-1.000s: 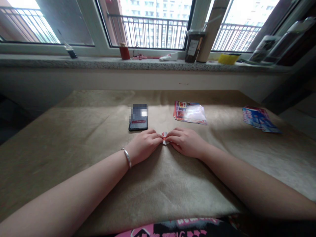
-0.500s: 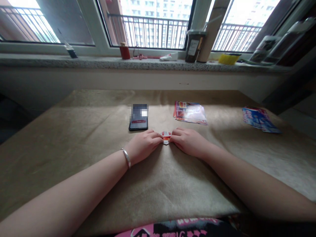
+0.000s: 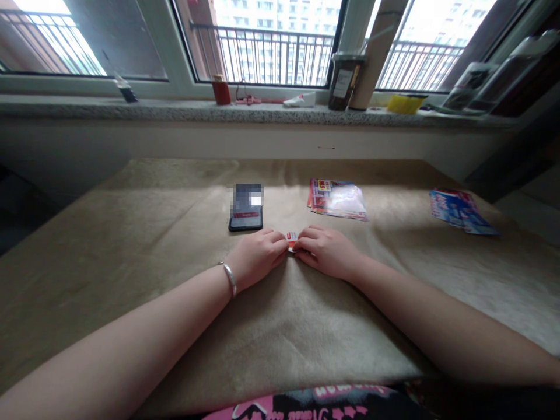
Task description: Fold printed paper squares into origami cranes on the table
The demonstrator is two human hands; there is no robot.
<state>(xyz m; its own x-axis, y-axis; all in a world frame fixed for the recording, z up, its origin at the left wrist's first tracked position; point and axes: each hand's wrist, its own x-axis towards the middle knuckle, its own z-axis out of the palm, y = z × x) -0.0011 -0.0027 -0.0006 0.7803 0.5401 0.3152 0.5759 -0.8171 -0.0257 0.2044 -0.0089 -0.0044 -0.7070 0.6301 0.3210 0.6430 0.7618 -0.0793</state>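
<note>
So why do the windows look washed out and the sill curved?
Head view: daylight blows out the windows, leaving the table cloth dimmer; the wide lens bows the windowsill and stretches the forearms; a pixelated block covers part of the phone; the left hand and right hand pinching the small paper look slightly soft.

Left hand (image 3: pixel 258 256) & right hand (image 3: pixel 328 252) pinch a small folded paper (image 3: pixel 291 240) between fingertips on a tan cloth-covered table (image 3: pixel 131 245). Phone (image 3: pixel 245 210) lies just beyond left hand; leaflets (image 3: pixel 336 199) near right.
</note>
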